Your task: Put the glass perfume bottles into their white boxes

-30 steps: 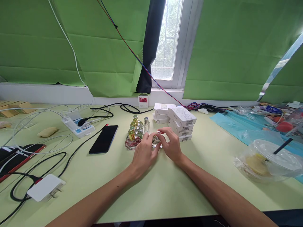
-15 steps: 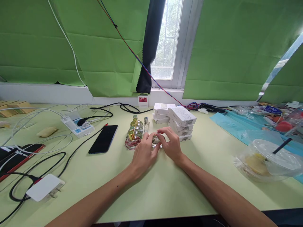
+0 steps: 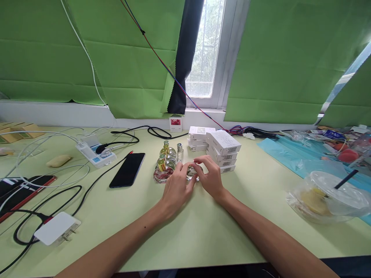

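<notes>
Between my two hands a small round glass bottle (image 3: pixel 191 172) stands on the table, partly covered by my fingers. My left hand (image 3: pixel 179 183) closes on its left side, with the thumb low and near the front. From the right, my right hand (image 3: pixel 209 173) pinches at the top of the same bottle; what lies under those fingertips is hidden. Just left of my left hand is a row of several perfume bottles (image 3: pixel 162 174) with gold and silver caps. One slim clear bottle (image 3: pixel 179 153) with a silver cap stands upright behind my left fingers.
Stacked white boxes (image 3: pixel 223 143) stand behind my right hand. A black phone (image 3: pixel 127 170) lies left of the bottles, near a power strip (image 3: pixel 95 153), cables and a white charger (image 3: pixel 57 228). At right are a lidded plastic cup (image 3: pixel 324 197) in a bag and blue sheeting (image 3: pixel 284 154).
The whole view has shifted very slightly. Both hands keep their places around the bottle, and nothing else has visibly moved.
</notes>
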`<action>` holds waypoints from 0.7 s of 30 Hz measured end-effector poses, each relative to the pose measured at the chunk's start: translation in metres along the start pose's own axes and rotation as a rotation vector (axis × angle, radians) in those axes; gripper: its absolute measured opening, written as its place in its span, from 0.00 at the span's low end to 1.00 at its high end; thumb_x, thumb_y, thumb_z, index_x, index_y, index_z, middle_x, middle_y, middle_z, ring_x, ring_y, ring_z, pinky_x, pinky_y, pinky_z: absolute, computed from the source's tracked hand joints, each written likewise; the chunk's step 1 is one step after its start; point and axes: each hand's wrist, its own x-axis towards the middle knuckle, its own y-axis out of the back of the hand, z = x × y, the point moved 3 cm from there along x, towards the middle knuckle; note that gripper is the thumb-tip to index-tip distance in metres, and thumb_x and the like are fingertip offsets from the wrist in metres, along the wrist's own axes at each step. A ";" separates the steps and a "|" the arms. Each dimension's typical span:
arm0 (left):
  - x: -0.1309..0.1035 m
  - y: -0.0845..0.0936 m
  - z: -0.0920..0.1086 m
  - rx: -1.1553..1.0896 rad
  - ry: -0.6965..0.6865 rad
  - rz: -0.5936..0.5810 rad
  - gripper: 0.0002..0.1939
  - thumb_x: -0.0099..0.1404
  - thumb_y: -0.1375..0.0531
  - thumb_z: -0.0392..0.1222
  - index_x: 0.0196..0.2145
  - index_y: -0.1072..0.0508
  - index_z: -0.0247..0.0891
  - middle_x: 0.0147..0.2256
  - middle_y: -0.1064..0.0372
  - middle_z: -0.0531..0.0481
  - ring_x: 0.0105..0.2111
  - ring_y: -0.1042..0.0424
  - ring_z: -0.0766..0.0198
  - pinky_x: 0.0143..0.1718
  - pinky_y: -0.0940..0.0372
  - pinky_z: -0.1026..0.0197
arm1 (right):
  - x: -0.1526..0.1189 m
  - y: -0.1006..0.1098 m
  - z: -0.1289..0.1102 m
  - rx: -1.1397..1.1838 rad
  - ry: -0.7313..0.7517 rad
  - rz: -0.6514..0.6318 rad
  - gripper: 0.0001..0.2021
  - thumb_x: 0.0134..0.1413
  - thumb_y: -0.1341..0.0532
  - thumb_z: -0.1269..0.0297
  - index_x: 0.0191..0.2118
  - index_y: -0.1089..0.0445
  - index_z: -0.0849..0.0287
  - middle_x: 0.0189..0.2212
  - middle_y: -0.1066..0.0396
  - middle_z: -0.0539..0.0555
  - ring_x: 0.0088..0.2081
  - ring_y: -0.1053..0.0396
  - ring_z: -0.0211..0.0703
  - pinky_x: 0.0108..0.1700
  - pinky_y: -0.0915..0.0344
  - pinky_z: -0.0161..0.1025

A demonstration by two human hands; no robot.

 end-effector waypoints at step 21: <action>-0.003 0.010 0.004 -0.252 -0.088 0.237 0.20 0.70 0.51 0.31 0.57 0.42 0.42 0.42 0.37 0.48 0.33 0.31 0.67 0.30 0.37 0.64 | 0.002 0.011 -0.022 -0.058 0.118 0.157 0.06 0.64 0.42 0.70 0.45 0.32 0.55 0.34 0.28 0.53 0.36 0.30 0.44 0.40 0.30 0.43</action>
